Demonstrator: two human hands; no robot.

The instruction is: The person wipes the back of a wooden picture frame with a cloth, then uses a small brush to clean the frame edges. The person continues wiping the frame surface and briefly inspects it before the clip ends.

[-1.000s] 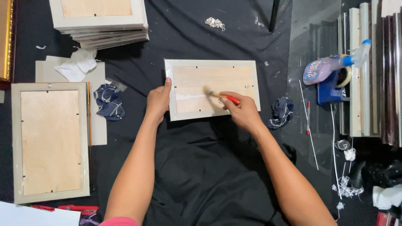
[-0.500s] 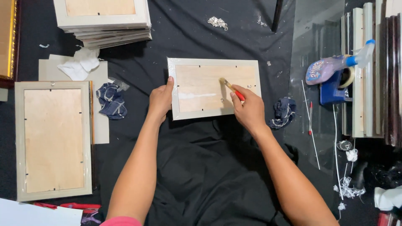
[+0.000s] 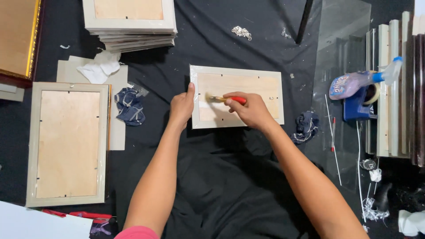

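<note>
Two bare hands work over a pale picture frame [image 3: 237, 96] lying face down on black cloth [image 3: 212, 177]; the left hand [image 3: 181, 107] presses flat on the frame's left edge, grasping nothing; the right hand [image 3: 251, 109] is clenched around a red-handled brush [image 3: 223, 98], its bristles touching the wooden backing.
</note>
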